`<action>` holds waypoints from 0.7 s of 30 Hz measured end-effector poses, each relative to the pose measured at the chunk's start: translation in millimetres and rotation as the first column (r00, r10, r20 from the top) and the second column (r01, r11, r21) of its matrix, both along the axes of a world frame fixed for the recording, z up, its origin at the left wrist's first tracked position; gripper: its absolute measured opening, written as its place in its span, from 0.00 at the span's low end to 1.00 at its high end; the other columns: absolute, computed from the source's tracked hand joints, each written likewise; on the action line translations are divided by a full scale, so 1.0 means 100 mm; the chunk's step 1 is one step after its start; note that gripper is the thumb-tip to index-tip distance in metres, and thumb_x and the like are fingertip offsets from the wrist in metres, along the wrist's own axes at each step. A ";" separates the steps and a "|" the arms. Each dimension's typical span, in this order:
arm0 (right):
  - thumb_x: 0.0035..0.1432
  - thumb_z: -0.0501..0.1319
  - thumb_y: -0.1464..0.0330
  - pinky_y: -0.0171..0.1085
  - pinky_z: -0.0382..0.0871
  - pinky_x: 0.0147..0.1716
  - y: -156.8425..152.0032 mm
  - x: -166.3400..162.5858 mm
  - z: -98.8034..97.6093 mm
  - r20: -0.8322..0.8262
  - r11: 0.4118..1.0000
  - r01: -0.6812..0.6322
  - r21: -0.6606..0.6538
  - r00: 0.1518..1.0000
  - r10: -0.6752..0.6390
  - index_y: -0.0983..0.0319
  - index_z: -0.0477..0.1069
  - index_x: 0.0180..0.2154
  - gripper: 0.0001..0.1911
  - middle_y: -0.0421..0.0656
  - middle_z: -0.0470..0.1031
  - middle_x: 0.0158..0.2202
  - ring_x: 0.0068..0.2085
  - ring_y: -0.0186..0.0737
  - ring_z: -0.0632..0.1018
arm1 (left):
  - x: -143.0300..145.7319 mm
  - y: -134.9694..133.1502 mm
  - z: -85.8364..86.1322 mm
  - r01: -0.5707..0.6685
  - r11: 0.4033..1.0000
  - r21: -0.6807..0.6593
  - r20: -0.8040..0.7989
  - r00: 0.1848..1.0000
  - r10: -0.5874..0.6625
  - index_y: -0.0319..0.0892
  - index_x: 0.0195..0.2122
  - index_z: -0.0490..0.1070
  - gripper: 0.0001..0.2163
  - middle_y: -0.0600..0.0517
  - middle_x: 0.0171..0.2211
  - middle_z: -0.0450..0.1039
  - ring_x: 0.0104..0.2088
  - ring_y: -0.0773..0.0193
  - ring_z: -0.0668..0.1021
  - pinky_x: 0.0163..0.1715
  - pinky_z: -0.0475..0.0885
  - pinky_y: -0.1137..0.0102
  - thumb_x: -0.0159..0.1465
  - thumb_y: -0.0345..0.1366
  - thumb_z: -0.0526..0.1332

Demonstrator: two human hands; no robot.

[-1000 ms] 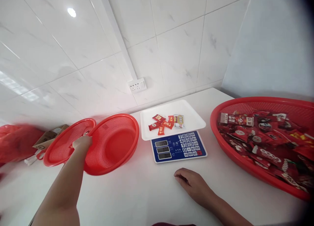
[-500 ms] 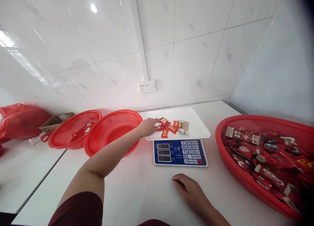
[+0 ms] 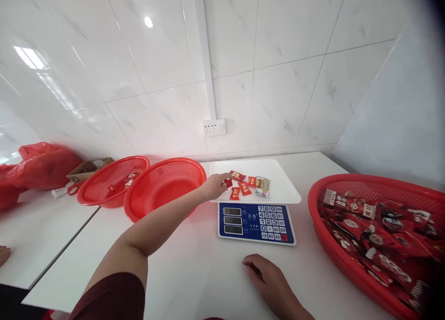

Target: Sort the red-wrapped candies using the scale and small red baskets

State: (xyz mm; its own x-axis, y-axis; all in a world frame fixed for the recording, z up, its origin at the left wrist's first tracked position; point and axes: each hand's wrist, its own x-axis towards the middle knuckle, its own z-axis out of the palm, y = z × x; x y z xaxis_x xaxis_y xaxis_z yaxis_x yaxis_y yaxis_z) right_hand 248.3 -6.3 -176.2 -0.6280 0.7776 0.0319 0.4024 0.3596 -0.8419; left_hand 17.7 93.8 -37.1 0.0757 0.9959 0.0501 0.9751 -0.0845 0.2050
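Observation:
My left hand (image 3: 214, 186) reaches over the white tray (image 3: 281, 183) of a scale, its fingers closed on a small red candy packet (image 3: 227, 183). Several other red packets (image 3: 244, 188) lie on the tray beside my fingertips. To their right is a clear-and-yellow wrapped snack (image 3: 263, 187). In front of the tray sits the scale's blue keypad panel (image 3: 256, 222) with number displays. My right hand (image 3: 266, 283) rests on the white table below the panel, fingers loosely curled, with nothing visible in it.
At right a large red basket (image 3: 325, 236) is full of red-wrapped snacks. Two red baskets stand on the left: a near one (image 3: 130, 204) and a farther one (image 3: 88, 200) with a few packets. Beyond are a cardboard box (image 3: 85, 170) and red bags (image 3: 48, 167). Another person's hand (image 3: 4, 254) shows at the left edge.
My left hand has lifted slightly off the packets with one in its fingers, and the packets lie more spread out. The view has shifted a little; another person's hand has appeared at left.

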 end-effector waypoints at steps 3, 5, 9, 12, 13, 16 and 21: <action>0.59 0.50 0.65 0.36 0.68 0.35 0.00 0.01 0.00 0.006 1.000 -0.020 -0.001 1.000 0.020 0.58 0.70 0.33 0.11 0.42 0.76 0.34 0.34 0.40 0.75 | -0.23 -0.10 0.16 -0.087 0.992 0.090 -0.059 0.994 0.093 0.45 0.53 0.65 0.20 0.49 0.42 0.74 0.42 0.61 0.75 0.41 0.70 0.69 0.62 0.26 0.49; 0.59 0.49 0.65 0.36 0.67 0.35 0.00 0.01 0.01 0.010 1.000 -0.028 -0.008 1.000 0.028 0.59 0.69 0.34 0.11 0.42 0.76 0.35 0.35 0.40 0.75 | -0.39 -0.16 0.29 -0.126 0.983 0.137 -0.110 0.984 0.141 0.41 0.52 0.66 0.19 0.44 0.44 0.74 0.46 0.54 0.73 0.44 0.69 0.61 0.61 0.24 0.48; 0.59 0.49 0.65 0.37 0.67 0.36 0.01 0.00 0.04 0.025 0.999 -0.043 -0.013 0.999 0.043 0.59 0.69 0.33 0.11 0.43 0.76 0.35 0.36 0.40 0.75 | -0.46 -0.15 0.36 -0.076 0.989 0.128 -0.181 0.979 0.098 0.40 0.48 0.70 0.15 0.42 0.49 0.72 0.53 0.48 0.68 0.52 0.64 0.53 0.62 0.31 0.52; 0.59 0.50 0.65 0.37 0.67 0.36 0.00 -0.01 0.04 0.024 0.999 -0.037 -0.003 0.999 0.037 0.59 0.69 0.33 0.11 0.42 0.76 0.34 0.35 0.40 0.75 | -0.23 0.03 0.20 0.077 0.996 0.046 -0.183 0.981 -0.068 0.44 0.53 0.66 0.17 0.50 0.54 0.69 0.57 0.58 0.66 0.57 0.61 0.63 0.62 0.30 0.52; 0.59 0.50 0.65 0.36 0.67 0.36 0.00 -0.01 0.04 0.020 1.000 -0.030 0.002 0.999 0.030 0.59 0.69 0.32 0.11 0.42 0.76 0.34 0.35 0.40 0.75 | -0.14 0.11 0.12 0.121 0.992 0.021 -0.181 0.977 -0.115 0.44 0.55 0.64 0.20 0.51 0.56 0.67 0.59 0.61 0.64 0.58 0.60 0.66 0.62 0.28 0.51; 0.59 0.50 0.65 0.35 0.67 0.34 -0.01 0.00 0.03 0.000 1.000 -0.001 0.017 1.000 0.001 0.59 0.69 0.32 0.11 0.42 0.76 0.33 0.33 0.40 0.75 | 0.09 0.37 -0.05 0.191 0.981 -0.032 -0.176 0.965 -0.194 0.41 0.59 0.58 0.26 0.50 0.60 0.62 0.63 0.61 0.57 0.60 0.56 0.67 0.58 0.22 0.51; 0.58 0.50 0.64 0.35 0.68 0.34 -0.02 0.02 0.00 -0.022 1.000 0.010 0.009 1.000 -0.010 0.59 0.70 0.33 0.11 0.43 0.76 0.34 0.33 0.40 0.75 | 0.15 0.59 -0.12 0.186 0.979 -0.088 -0.169 0.965 -0.198 0.41 0.57 0.60 0.23 0.45 0.54 0.67 0.57 0.55 0.67 0.54 0.63 0.62 0.60 0.26 0.54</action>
